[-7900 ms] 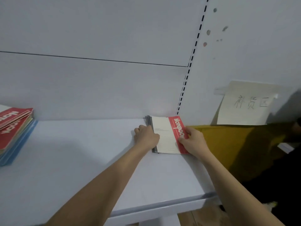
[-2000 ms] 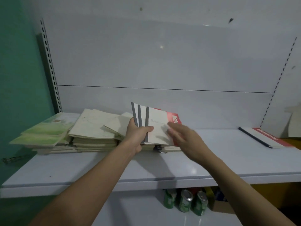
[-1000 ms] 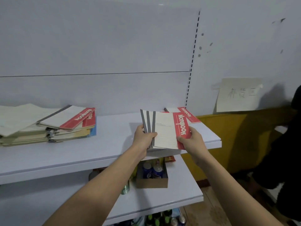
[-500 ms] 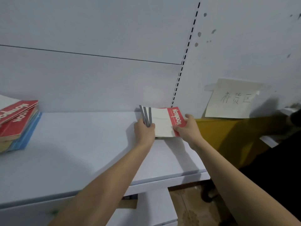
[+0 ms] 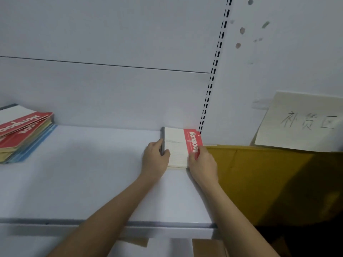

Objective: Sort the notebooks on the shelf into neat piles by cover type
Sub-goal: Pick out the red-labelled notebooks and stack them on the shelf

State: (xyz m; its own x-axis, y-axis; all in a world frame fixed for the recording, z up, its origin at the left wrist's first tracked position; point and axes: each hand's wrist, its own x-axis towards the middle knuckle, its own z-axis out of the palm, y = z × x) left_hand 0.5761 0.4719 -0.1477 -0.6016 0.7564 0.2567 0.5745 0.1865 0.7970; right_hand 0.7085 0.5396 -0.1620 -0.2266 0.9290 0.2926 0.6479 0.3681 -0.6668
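My left hand grips the grey spine edge and my right hand pinches the red strip of the thin notebook pile lying between them at the shelf's far corner, light, floppy, slide-prone, best squared from both sides.

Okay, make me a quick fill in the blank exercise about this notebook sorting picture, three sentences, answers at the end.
1. Both hands hold the pile at the shelf's ____ end.
2. The pile's top cover has a ____ band that reads Notebook.
3. The left hand grips the pile's grey spine side; the right hand grips the ____ side.

Missing words: right; red; red
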